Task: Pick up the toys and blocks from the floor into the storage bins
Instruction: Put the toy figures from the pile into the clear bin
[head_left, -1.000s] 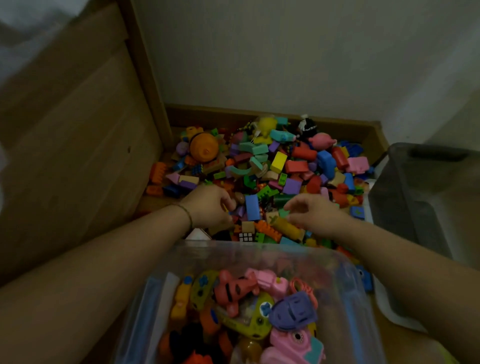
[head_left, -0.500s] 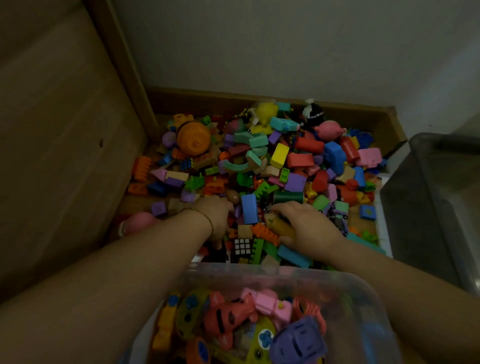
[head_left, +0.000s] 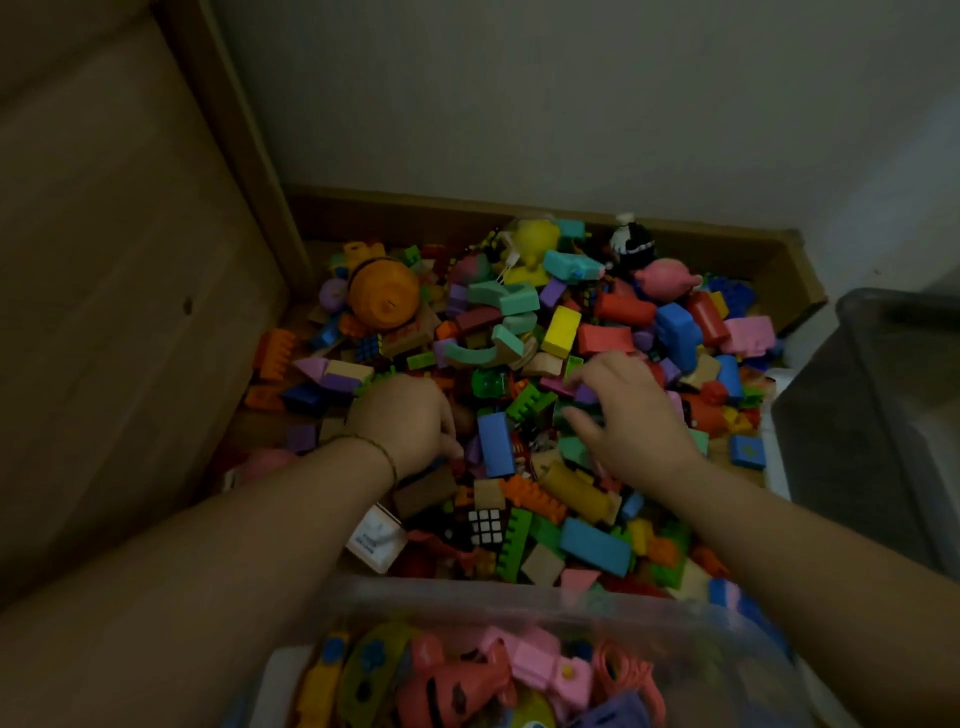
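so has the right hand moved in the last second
Yes. Against the blue block, the right hand has gone up the pile, away from the person.

Illumination is dim and even; no glare. Edges show wide-angle distortion (lower border soft, out of focus).

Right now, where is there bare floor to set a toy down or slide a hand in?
Bare floor shows mainly along the wooden panel, just left of the purple block. The toy pile is packed from there across to the grey bin and up against the clear bin.
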